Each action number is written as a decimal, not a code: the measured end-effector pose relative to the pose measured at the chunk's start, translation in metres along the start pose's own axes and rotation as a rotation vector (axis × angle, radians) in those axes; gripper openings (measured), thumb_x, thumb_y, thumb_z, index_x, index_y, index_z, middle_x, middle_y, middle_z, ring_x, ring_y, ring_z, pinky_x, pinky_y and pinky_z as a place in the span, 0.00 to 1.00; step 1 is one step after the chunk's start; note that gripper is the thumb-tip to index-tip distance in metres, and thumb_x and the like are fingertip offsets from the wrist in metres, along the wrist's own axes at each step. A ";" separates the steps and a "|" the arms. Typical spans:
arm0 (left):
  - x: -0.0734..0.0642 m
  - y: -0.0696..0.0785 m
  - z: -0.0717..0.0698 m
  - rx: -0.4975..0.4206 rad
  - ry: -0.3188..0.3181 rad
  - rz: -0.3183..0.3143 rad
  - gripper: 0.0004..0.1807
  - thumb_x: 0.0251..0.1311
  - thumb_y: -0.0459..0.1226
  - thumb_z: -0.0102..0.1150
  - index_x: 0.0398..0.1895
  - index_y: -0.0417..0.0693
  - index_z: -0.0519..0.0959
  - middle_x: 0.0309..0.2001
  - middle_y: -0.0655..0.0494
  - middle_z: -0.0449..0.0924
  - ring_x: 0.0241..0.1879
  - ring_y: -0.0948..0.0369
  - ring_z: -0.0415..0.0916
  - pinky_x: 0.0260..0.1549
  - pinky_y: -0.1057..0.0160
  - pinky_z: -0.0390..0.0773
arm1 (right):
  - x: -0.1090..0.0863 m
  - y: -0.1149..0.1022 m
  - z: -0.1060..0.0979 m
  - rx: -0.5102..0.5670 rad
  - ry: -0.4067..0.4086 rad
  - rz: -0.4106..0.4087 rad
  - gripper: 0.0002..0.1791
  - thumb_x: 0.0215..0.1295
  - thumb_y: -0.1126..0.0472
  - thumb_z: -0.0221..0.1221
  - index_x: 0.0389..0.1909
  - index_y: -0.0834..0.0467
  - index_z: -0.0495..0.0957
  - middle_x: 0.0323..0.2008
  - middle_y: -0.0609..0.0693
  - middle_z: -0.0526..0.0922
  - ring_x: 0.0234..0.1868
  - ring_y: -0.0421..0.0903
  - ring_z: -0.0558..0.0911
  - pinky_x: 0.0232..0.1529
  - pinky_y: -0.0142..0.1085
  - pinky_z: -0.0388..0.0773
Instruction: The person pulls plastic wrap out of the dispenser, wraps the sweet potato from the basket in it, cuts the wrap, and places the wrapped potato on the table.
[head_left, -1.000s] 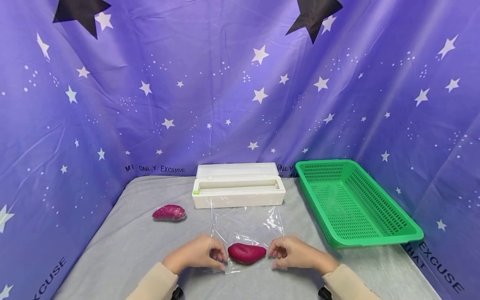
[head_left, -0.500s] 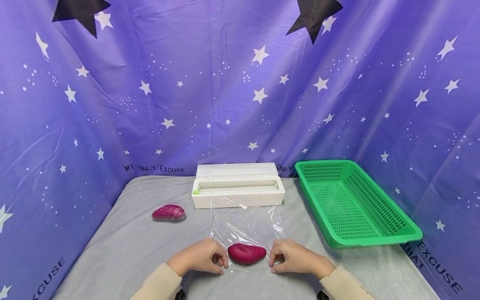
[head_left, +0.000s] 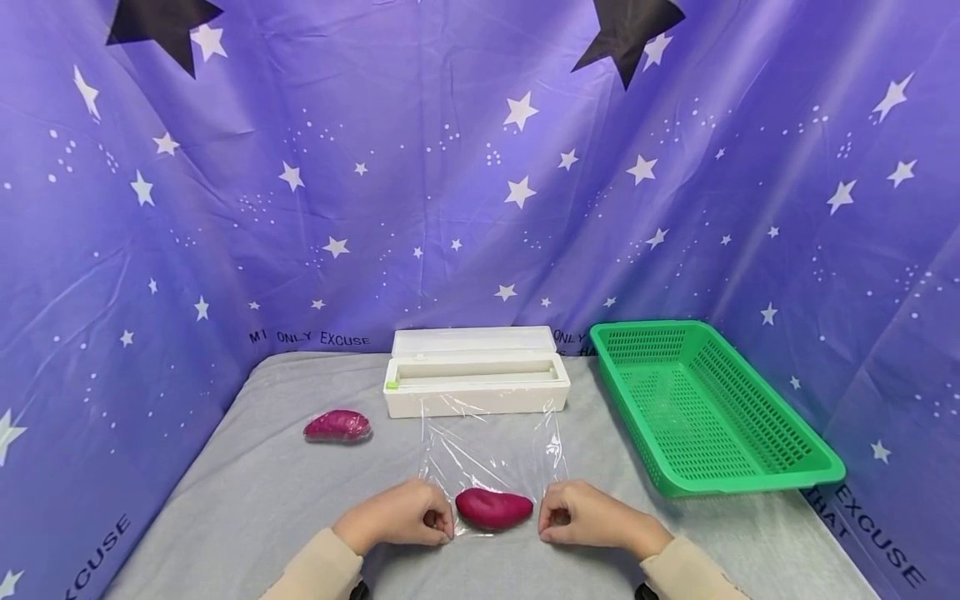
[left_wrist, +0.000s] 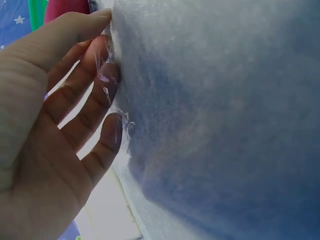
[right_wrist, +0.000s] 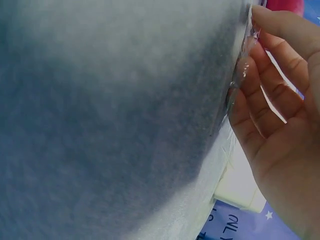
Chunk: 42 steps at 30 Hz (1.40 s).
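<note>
A sheet of clear plastic wrap (head_left: 487,450) stretches over the grey cloth toward me from a white wrap dispenser (head_left: 477,402). On the sheet's near part lies a purple sweet potato (head_left: 495,509), between my hands. My left hand (head_left: 408,512) pinches the near left corner of the wrap between thumb and fingers; crinkled film shows at its fingertips in the left wrist view. At the near right corner, my right hand (head_left: 588,512) pinches the film the same way, and the right wrist view shows the film edge along its fingertips. Neither hand grips the sweet potato.
A second sweet potato (head_left: 337,426), covered in shiny film, lies at the left. The dispenser's lid (head_left: 474,339) stands raised at the back. To the right is a green perforated basket (head_left: 750,482). Purple star-printed curtains (head_left: 450,167) enclose the table.
Both hands' fingertips have closed on the wrap's near corners. The film's near edge has drawn in toward the sweet potato, which stays nearly in place.
</note>
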<state>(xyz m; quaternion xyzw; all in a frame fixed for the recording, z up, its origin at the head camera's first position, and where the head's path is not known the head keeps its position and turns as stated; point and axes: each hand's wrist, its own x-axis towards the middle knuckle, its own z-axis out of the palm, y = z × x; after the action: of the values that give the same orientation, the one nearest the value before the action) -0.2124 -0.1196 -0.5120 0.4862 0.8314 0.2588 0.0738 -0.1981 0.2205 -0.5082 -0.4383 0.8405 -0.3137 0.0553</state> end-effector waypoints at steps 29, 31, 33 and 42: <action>0.004 -0.004 -0.012 -0.068 0.096 -0.076 0.19 0.63 0.31 0.65 0.57 0.53 0.80 0.31 0.73 0.79 0.32 0.76 0.74 0.35 0.73 0.78 | 0.005 0.003 -0.007 0.008 0.030 0.066 0.17 0.67 0.66 0.64 0.55 0.52 0.81 0.29 0.37 0.82 0.31 0.29 0.77 0.34 0.28 0.77; 0.005 -0.005 -0.013 -0.045 0.105 -0.067 0.18 0.63 0.31 0.64 0.57 0.51 0.81 0.31 0.72 0.79 0.32 0.76 0.74 0.35 0.73 0.77 | 0.006 0.003 -0.007 0.000 0.035 0.066 0.16 0.66 0.66 0.64 0.54 0.53 0.82 0.29 0.37 0.81 0.31 0.29 0.76 0.34 0.28 0.78; 0.006 -0.006 -0.013 -0.020 0.120 -0.054 0.18 0.64 0.31 0.63 0.57 0.50 0.81 0.32 0.71 0.79 0.33 0.75 0.73 0.36 0.72 0.78 | 0.007 0.004 -0.007 -0.012 0.041 0.063 0.15 0.67 0.66 0.64 0.53 0.54 0.83 0.30 0.37 0.82 0.31 0.29 0.77 0.35 0.28 0.78; 0.008 -0.004 -0.016 0.022 0.156 -0.083 0.16 0.67 0.31 0.59 0.56 0.49 0.83 0.36 0.67 0.77 0.37 0.71 0.73 0.39 0.69 0.77 | 0.011 0.003 -0.009 -0.099 0.062 0.051 0.11 0.70 0.66 0.60 0.50 0.55 0.85 0.45 0.43 0.86 0.45 0.39 0.83 0.47 0.37 0.81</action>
<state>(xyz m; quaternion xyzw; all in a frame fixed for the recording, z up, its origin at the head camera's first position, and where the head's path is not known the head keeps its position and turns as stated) -0.2258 -0.1197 -0.4996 0.4304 0.8569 0.2833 0.0140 -0.2107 0.2177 -0.5006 -0.4087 0.8673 -0.2836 0.0153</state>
